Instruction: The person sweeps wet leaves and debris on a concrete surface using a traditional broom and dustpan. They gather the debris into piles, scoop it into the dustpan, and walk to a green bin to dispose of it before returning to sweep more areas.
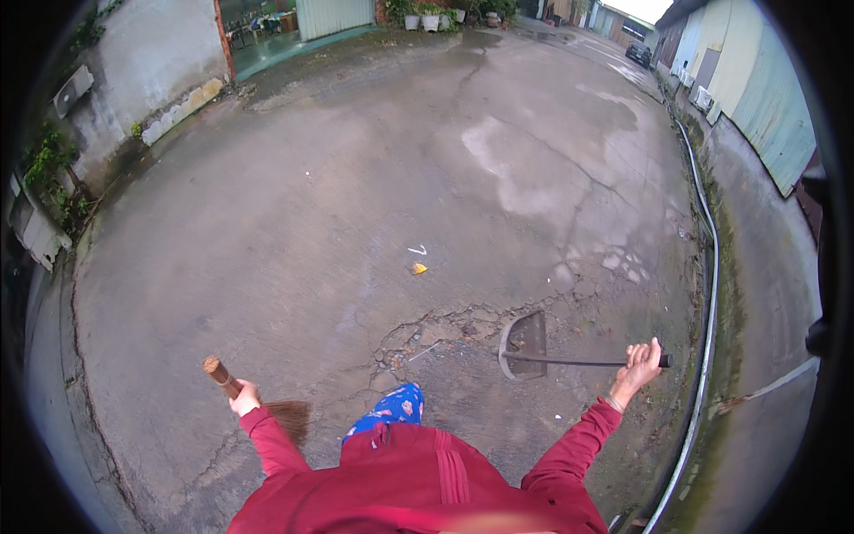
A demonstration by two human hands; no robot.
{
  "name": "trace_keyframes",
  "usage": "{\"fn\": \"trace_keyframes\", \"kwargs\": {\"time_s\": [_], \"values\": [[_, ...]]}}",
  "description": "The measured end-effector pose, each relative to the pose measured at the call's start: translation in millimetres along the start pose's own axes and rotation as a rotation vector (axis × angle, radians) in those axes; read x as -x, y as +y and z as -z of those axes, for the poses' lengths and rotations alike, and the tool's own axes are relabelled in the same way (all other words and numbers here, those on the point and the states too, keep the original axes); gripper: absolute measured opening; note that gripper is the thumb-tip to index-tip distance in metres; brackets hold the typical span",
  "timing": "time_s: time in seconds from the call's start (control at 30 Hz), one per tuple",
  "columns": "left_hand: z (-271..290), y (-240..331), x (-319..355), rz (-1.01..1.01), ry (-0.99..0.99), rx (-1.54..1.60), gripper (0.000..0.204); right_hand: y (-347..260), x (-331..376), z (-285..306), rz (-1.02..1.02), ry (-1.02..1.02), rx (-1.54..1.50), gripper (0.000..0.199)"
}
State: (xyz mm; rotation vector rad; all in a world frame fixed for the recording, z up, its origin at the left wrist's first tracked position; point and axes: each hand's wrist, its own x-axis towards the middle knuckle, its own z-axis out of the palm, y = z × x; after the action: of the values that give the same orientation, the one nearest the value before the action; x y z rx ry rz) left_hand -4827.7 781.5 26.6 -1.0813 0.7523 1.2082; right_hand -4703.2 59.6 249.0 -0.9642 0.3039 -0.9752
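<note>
At the lower left, my left hand (245,399) is closed round the bound handle of a straw broom (289,418). The handle's cut end points up and away, and the brown bristles hang down behind my forearm, partly hidden by the sleeve. On the right, my right hand (637,367) grips the dark long handle of a dustpan (527,343) near its black end. That handle runs left to the grey pan, which is low over cracked concrete; whether it touches the ground I cannot tell. Ahead lie a yellow leaf (419,268) and a white scrap (417,251).
Broken concrete (427,334) with loose pebbles lies just ahead of me. A pale pipe (709,231) runs along the right wall. Walls line both sides, with plants (58,169) at left and potted plants (431,20) far ahead. A dark car (638,53) stands at the far right.
</note>
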Motion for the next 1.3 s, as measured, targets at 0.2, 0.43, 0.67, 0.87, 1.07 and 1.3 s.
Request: {"fn": "trace_keyframes", "kwargs": {"time_s": [0.2,0.43,0.67,0.87,1.07,1.3], "values": [[35.6,-109.5,-37.4,-0.257,-0.065,-0.152,0.021,78.0,-98.5,16.3,-0.053,0.153,0.216,0.034],[174.4,-393.9,-78.4,-0.135,-0.322,-0.689,0.018,128.1,-183.1,6.8,0.105,0.581,0.506,0.028],[245.2,-580.2,-94.4,0.420,-0.048,-0.495,0.019,210.8,-293.0,-49.4,0.183,0.649,0.980,0.028],[277.4,-759.7,-86.0,0.718,0.620,-0.014,0.027,304.6,-409.4,-161.8,0.486,0.485,1.213,0.031],[281.6,-864.0,-113.3,0.533,0.508,0.001,0.027,383.1,-528.4,-322.7,0.206,0.326,0.716,0.015],[297.7,-962.5,-184.1,-0.042,-0.501,-0.871,0.011,498.4,-618.5,-422.9,0.129,0.421,0.310,0.011]]}}
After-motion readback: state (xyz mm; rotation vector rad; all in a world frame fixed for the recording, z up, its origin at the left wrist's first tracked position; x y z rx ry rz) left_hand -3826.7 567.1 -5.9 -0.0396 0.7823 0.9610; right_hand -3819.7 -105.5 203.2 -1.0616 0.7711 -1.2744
